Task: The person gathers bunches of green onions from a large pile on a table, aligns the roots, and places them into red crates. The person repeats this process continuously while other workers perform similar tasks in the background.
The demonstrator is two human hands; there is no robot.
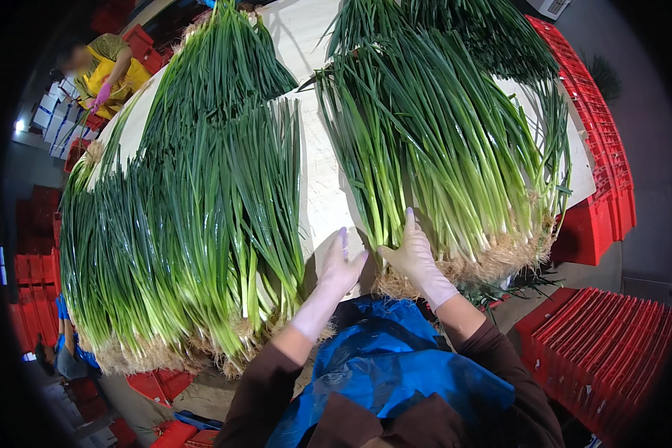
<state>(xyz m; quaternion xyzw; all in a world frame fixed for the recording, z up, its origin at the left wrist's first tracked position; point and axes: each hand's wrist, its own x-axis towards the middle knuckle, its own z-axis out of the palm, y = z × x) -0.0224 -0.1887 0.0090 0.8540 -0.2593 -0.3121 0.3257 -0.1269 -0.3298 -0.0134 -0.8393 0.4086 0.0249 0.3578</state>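
Both hands wear pale, thin gloves. My left hand [339, 266] is over the pale table [326, 196] between two spreads of green onions, fingers apart, holding nothing. My right hand [414, 252] rests at the lower stalks of a small bunch of green onions [385, 210], thumb at its left side and fingers at its right; whether it grips them cannot be told. Roots of this bunch point towards my blue plastic apron [392, 358]. A thick spread of green onions [190, 235] covers the left side, and another pile [459, 168] lies just beyond my right hand.
Red plastic crates [599, 341] stand stacked at the lower right, with more red crates [605, 140] along the table's right edge. Further green onions [229, 61] lie at the far side. A person in a yellow apron [109, 75] works at the upper left; another person [70, 358] is at the lower left.
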